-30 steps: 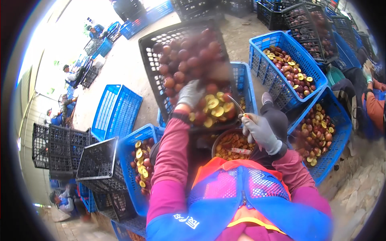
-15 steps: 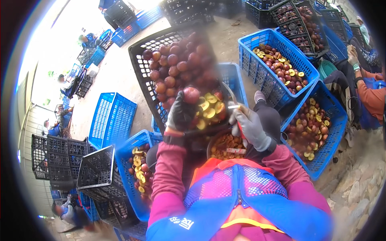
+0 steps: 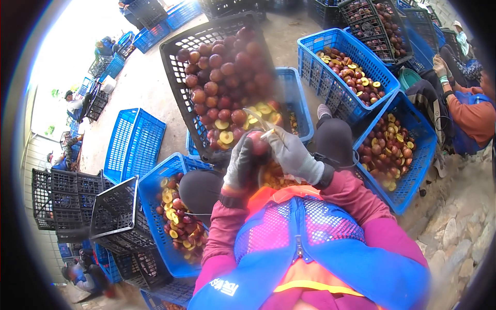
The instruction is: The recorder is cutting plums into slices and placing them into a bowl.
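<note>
In my gloved left hand (image 3: 238, 168) is a whole reddish plum (image 3: 258, 143), held up in front of my chest. My gloved right hand (image 3: 295, 157) grips a small knife with a thin curved blade (image 3: 255, 114), and its fingers are close against the plum's right side. Whether the blade cuts into the fruit I cannot make out. Just beyond both hands a black crate (image 3: 174, 61) leans toward me, filled with whole plums (image 3: 223, 77) and some yellow halves (image 3: 226, 137) at its near edge. Below my hands, partly hidden, are orange-brown pieces (image 3: 274, 178).
Blue crates of cut plums stand to my left (image 3: 155, 227) and right (image 3: 426, 170), with another blue crate (image 3: 336, 95) farther right. An upright blue crate (image 3: 132, 150) and stacked black crates (image 3: 72, 201) are at left. A co-worker (image 3: 465, 108) sits at far right.
My hands have come together, the left bringing the plum back from over the crate. The right has moved left to it with the knife. The whole view has shifted slightly.
</note>
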A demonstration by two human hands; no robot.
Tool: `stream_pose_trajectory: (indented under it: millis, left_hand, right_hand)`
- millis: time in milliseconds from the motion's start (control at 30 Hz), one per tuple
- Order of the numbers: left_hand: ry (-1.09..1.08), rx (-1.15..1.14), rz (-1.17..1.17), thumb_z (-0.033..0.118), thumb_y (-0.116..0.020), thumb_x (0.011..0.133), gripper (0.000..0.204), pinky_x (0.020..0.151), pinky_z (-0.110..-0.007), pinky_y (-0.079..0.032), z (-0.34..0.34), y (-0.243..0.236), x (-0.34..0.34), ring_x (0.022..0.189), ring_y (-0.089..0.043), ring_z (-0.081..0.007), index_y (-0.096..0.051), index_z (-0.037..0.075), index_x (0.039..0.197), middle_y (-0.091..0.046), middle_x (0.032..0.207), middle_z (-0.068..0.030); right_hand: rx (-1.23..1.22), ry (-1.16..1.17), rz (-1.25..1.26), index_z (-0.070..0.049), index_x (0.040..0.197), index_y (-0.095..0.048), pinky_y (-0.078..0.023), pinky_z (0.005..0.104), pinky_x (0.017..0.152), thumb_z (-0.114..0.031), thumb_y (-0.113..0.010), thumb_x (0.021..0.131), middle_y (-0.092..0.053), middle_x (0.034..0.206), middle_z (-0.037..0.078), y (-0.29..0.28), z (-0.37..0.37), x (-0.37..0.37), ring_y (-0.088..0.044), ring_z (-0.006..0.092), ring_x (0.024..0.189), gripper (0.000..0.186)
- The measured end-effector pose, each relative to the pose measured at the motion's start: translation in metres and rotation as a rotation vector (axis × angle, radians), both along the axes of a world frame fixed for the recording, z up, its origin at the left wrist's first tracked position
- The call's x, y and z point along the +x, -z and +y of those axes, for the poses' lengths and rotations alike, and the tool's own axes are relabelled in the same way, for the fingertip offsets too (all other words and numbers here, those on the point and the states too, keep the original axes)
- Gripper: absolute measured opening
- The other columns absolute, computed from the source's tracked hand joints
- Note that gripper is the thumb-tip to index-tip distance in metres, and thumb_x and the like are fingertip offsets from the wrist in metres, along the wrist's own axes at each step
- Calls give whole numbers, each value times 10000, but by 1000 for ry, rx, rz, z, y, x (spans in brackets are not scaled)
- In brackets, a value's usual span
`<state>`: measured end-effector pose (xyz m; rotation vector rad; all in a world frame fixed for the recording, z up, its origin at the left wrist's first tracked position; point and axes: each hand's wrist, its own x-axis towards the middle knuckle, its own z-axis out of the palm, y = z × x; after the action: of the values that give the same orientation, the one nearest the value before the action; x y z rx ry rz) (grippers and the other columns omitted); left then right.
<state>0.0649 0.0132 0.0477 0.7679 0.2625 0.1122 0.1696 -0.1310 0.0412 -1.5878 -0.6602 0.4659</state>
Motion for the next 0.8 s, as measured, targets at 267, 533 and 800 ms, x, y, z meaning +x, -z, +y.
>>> stream_pose_trajectory:
  millis: [267,533,800]
  left_hand:
    - [-32,353,117,520,-647,1060,538,856,-287,-517,-6,39,-14,961,-590,-121,-617,46,1313,-635,1095,-20]
    - [10,882,200,442,-704,1031,518,770,-368,-556,-9,39,-16,901,-678,-245,-616,13,1310,-701,1071,-128]
    - [-322,1572,150,332,-718,1027,450,870,-411,-578,-26,58,-16,976,-741,-329,-641,-4,1317,-744,1089,-217]
  right_hand:
    - [-279,-37,16,21,1176,-650,-544,440,789,-279,-500,1128,-725,946,231,26,-7,-6,-711,347,903,338]
    - [-379,7,-404,-32,1329,-607,-551,529,628,-353,-503,1115,-696,802,281,58,-24,-21,-686,485,705,400]
    - [-485,-71,-795,27,1459,-528,-512,490,503,-315,-588,1051,-685,656,145,57,-34,-5,-680,350,548,536]
